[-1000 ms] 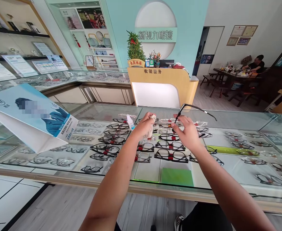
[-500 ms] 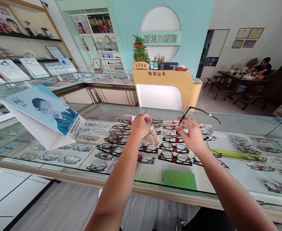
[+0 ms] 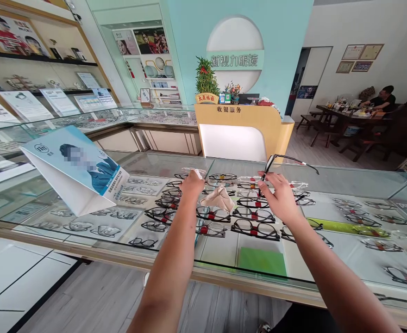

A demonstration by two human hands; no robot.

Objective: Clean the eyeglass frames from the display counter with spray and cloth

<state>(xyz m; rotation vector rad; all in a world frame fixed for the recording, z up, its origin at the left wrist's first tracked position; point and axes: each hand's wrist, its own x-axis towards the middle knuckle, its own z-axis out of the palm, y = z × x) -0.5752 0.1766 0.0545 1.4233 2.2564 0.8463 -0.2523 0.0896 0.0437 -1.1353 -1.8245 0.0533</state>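
Observation:
My right hand (image 3: 278, 194) grips a pair of black-framed eyeglasses (image 3: 266, 169) at the frame, held up above the glass counter (image 3: 185, 159). One temple (image 3: 295, 161) stretches out to the right. Over the left part of the eyeglass rows, my left hand (image 3: 191, 186) is closed around a small white object (image 3: 198, 174); most of it is hidden by the fingers. A crumpled beige cloth (image 3: 219, 199) lies just right of that hand, apart from it. Several dark-framed eyeglasses (image 3: 255, 229) with red tags are laid in rows beneath both hands.
A blue tent-fold sign (image 3: 81, 166) stands on the counter at left. Further glasses (image 3: 380, 245) lie to the right, and a green panel (image 3: 262, 260) shows near the front edge. Beyond is a cashier desk (image 3: 238, 115). A person (image 3: 384, 99) sits at a far table.
My left hand has moved left, away from the beige cloth, and has closed on the small white object. My right hand keeps the eyeglasses in nearly the same place. The view has shifted slightly.

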